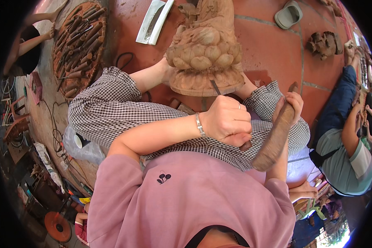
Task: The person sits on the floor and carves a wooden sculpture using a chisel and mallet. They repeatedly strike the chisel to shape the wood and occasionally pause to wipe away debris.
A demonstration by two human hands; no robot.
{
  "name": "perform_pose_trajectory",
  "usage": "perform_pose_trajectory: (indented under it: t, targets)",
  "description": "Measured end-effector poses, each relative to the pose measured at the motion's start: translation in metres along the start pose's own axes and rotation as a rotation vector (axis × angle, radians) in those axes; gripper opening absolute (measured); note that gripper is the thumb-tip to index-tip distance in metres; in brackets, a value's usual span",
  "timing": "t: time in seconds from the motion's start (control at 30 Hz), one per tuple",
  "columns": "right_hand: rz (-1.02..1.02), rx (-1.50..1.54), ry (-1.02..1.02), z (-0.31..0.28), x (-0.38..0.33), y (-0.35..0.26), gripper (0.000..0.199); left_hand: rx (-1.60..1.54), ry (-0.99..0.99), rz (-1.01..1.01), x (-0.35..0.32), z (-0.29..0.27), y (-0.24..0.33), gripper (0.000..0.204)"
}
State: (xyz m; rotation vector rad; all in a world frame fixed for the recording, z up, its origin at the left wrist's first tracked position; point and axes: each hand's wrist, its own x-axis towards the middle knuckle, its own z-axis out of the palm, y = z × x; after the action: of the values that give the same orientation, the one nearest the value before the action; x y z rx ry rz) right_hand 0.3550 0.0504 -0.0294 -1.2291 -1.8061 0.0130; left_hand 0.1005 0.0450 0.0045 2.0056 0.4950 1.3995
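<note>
A carved wooden statue (208,51) with a lotus-petal base stands on the floor between my feet. My left hand (228,120) is wrapped round a chisel (215,87); its dark blade points at the lower rim of the base, and its handle end shows below my fist. Whether the blade tip touches the wood, I cannot tell. In my right hand (294,106) is a wooden mallet (273,140), shaped like a thick club. Its heavy end hangs toward me, beside the chisel's handle and apart from it.
A round tray (57,62) of several chisels lies at the left, near another person's arm (33,43). Beyond the statue is a white open case (153,22). A grey slipper (288,15) and a rough wood piece (324,44) lie at the far right. Another person (343,153) sits at the right.
</note>
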Motion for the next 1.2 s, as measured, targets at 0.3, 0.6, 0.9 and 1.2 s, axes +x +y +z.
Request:
perform_pose_trajectory:
  t: [0.3, 0.6, 0.9, 1.2]
  targets:
    - [0.022, -0.133, -0.087, -0.005, 0.003, -0.001, 0.034, -0.051, 0.123, -0.168, 0.007, -0.002, -0.001, 0.028]
    - [0.094, -0.154, -0.086, -0.012, 0.004, -0.016, 0.038, -0.111, 0.112, -0.144, 0.006, -0.009, -0.005, 0.037]
    - [0.062, -0.007, 0.018, -0.005, 0.01, -0.032, 0.036, -0.138, 0.091, -0.12, 0.001, -0.013, -0.007, 0.038]
    - [0.049, 0.368, 0.188, 0.002, 0.012, -0.032, 0.035, -0.147, 0.098, -0.095, -0.002, -0.013, -0.007, 0.036]
